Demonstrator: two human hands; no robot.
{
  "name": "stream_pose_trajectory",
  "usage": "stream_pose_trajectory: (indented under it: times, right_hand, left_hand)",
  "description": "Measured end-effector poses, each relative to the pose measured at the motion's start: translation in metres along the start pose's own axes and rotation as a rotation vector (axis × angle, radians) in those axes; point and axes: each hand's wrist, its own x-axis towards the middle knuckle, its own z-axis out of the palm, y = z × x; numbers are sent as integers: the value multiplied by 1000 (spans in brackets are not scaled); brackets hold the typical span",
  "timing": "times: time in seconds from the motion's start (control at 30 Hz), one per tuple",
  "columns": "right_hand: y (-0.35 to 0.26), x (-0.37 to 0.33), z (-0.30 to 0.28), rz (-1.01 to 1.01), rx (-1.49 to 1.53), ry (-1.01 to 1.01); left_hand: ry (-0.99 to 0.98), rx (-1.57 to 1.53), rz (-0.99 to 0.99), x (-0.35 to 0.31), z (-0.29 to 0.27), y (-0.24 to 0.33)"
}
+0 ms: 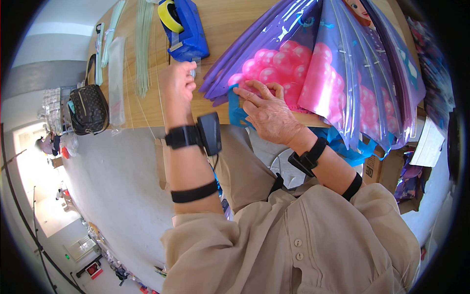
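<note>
Glossy purple plastic sheets (342, 98) with printed pink balls and a cartoon figure lie fanned in folds over the table edge. My right hand (271, 111) rests at their left lower corner. Its fingertips press a blue plastic strip (236, 110) against the sheet there. My left hand (178, 82) is raised just left of the sheets, slightly blurred, with fingers curled in a pinch. A small piece of clear tape (197, 67) shows at its fingertips. Right beyond it stands a blue tape dispenser (192, 41) with a yellow-cored roll.
Bundles of thin pale green rods (143, 49) and a clear plastic sleeve (116, 81) lie on the wooden table (223, 22) at left. A dark patterned bag (88, 109) hangs at its left edge. More blue strips (350, 149) dangle below the sheets, near a cardboard box (418, 181).
</note>
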Motion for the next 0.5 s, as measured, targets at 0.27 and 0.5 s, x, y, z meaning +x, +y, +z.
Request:
stream_pose_trajectory:
  times: [0.27, 0.5]
  right_hand:
    - [2, 0, 2, -26, 8, 35]
    - [1, -1, 2, -11, -10, 30]
  left_hand:
    - [-341, 35, 8, -59, 16, -54]
    - [-182, 23, -42, -47, 21, -65]
